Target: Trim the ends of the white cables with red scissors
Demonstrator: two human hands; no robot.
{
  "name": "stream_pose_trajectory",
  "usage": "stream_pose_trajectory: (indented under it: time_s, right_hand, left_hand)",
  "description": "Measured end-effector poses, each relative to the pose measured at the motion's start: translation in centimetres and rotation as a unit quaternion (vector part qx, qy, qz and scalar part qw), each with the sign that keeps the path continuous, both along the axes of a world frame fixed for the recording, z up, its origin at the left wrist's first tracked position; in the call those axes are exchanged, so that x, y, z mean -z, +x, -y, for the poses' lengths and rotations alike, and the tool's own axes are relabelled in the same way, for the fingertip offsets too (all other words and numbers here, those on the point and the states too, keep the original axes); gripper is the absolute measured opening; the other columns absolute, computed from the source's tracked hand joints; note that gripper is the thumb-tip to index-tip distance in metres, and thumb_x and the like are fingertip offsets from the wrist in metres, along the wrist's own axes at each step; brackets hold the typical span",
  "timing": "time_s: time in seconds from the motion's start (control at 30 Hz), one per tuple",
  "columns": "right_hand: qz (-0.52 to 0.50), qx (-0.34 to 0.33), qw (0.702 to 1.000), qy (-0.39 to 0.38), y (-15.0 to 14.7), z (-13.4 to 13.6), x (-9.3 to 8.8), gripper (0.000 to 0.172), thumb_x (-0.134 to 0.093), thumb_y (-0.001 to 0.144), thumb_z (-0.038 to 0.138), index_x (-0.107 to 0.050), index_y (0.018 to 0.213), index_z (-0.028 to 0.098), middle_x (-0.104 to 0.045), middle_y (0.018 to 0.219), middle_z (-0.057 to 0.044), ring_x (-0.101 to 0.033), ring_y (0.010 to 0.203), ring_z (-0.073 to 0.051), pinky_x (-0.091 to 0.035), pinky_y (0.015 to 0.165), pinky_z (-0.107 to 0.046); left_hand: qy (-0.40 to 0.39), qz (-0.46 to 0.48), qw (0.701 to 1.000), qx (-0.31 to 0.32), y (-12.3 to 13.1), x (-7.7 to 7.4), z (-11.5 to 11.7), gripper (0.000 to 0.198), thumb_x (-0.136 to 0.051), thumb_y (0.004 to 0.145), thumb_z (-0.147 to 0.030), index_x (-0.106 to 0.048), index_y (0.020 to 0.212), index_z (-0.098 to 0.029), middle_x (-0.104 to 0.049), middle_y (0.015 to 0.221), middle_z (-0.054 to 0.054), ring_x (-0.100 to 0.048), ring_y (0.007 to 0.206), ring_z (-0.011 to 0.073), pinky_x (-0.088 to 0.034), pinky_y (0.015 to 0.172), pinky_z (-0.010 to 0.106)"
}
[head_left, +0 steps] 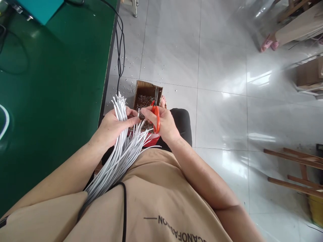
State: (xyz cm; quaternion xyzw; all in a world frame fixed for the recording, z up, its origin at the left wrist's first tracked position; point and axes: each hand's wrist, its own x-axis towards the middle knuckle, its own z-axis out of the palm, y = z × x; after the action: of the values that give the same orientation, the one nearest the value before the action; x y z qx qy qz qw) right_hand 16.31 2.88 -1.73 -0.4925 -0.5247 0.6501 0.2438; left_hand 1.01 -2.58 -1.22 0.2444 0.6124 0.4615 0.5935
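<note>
My left hand (113,126) is wrapped round a thick bundle of white cables (118,158) that runs from my lap up past the table edge, its stripped ends (119,99) pointing away from me. My right hand (163,122) grips a pair of red-handled cutters (156,114), their dark jaws pointing forward over the box. Its fingertips also pinch one white cable near the left thumb. Both hands meet above my knees.
A green table (50,84) fills the left, with black cords (120,43) hanging off its edge. A small cardboard box (146,97) of cut scraps sits on the tiled floor (214,84) below my hands. Wooden stools (295,168) and boxes (309,72) stand at the right.
</note>
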Motion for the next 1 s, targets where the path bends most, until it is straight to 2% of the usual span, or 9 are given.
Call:
stream_pose_trajectory:
  time_s: [0.07, 0.17, 0.3, 0.43, 0.6, 0.8, 0.9, 1.0]
  right_hand:
    - [0.079, -0.018, 0.994, 0.067, 0.7, -0.4, 0.0, 0.026, -0.062, 0.078, 0.042, -0.067, 0.079, 0.016, -0.062, 0.071, 0.001, -0.052, 0.065, -0.010, -0.041, 0.063, -0.022]
    - [0.201, -0.090, 0.965, 0.144, 1.5, -0.7, 0.1, 0.025, -0.063, 0.077, 0.041, -0.065, 0.073, 0.016, -0.065, 0.077, -0.002, -0.055, 0.071, -0.012, -0.040, 0.067, -0.024]
    - [0.301, -0.176, 0.919, 0.184, 1.7, -0.5, 0.3, 0.029, -0.058, 0.080, 0.042, -0.060, 0.066, 0.017, -0.061, 0.070, -0.001, -0.049, 0.062, -0.011, -0.034, 0.057, -0.023]
    - [0.337, -0.225, 0.891, 0.204, 1.4, -0.2, 0.1, 0.026, -0.057, 0.080, 0.041, -0.058, 0.068, 0.018, -0.059, 0.067, 0.000, -0.046, 0.057, -0.010, -0.028, 0.052, -0.024]
    - [0.371, -0.246, 0.864, 0.236, 1.2, 0.1, -0.4, 0.026, -0.053, 0.083, 0.039, -0.060, 0.070, 0.018, -0.064, 0.075, -0.004, -0.052, 0.062, -0.013, -0.028, 0.053, -0.026]
    - [0.414, -0.252, 0.842, 0.236, 1.2, 0.2, -1.2, 0.032, -0.048, 0.088, 0.043, -0.066, 0.077, 0.018, -0.069, 0.083, -0.007, -0.060, 0.070, -0.017, -0.030, 0.056, -0.028]
    - [0.419, -0.253, 0.837, 0.244, 1.1, 0.3, -1.3, 0.031, -0.050, 0.088, 0.042, -0.067, 0.079, 0.017, -0.069, 0.086, -0.008, -0.062, 0.074, -0.019, -0.032, 0.057, -0.028]
    - [0.422, -0.248, 0.832, 0.262, 1.0, 0.6, -1.3, 0.029, -0.051, 0.088, 0.039, -0.067, 0.080, 0.017, -0.070, 0.085, -0.009, -0.063, 0.076, -0.020, -0.033, 0.059, -0.029]
  left_hand:
    - [-0.001, 0.007, 1.000, 0.000, 0.0, 0.0, 0.1, 0.031, -0.080, 0.065, -0.019, -0.050, 0.073, -0.016, -0.064, 0.084, -0.001, -0.062, 0.074, 0.0120, -0.048, 0.068, 0.026]
    - [-0.006, 0.020, 1.000, -0.007, 0.1, -0.1, 0.1, 0.034, -0.078, 0.066, -0.018, -0.045, 0.075, -0.018, -0.064, 0.084, -0.001, -0.065, 0.074, 0.0135, -0.048, 0.066, 0.026]
    - [-0.017, 0.008, 1.000, -0.018, 0.2, -0.3, 0.0, 0.034, -0.078, 0.066, -0.018, -0.045, 0.075, -0.018, -0.065, 0.081, -0.001, -0.064, 0.071, 0.0121, -0.047, 0.065, 0.025]
    - [-0.012, 0.007, 1.000, -0.013, 0.2, -0.2, 0.0, 0.033, -0.076, 0.067, -0.018, -0.044, 0.074, -0.018, -0.064, 0.080, -0.001, -0.064, 0.070, 0.0113, -0.047, 0.065, 0.024]
    - [0.002, -0.005, 1.000, 0.000, 0.2, 0.0, 0.1, 0.031, -0.075, 0.069, -0.018, -0.044, 0.073, -0.018, -0.061, 0.076, -0.003, -0.063, 0.072, 0.0120, -0.047, 0.066, 0.024]
    - [0.016, -0.127, 0.991, 0.036, 0.0, 0.3, 0.2, 0.024, -0.074, 0.069, -0.027, -0.052, 0.073, -0.018, -0.065, 0.084, 0.000, -0.062, 0.078, 0.0148, -0.047, 0.075, 0.029]
    - [0.009, -0.165, 0.986, 0.029, -0.1, 0.6, 0.3, 0.028, -0.077, 0.065, -0.028, -0.051, 0.070, -0.019, -0.066, 0.079, -0.001, -0.061, 0.075, 0.0152, -0.047, 0.075, 0.030]
    - [0.011, -0.158, 0.987, 0.020, -0.1, 0.6, 0.3, 0.030, -0.077, 0.066, -0.028, -0.049, 0.071, -0.019, -0.066, 0.077, 0.000, -0.065, 0.073, 0.0165, -0.049, 0.073, 0.030]
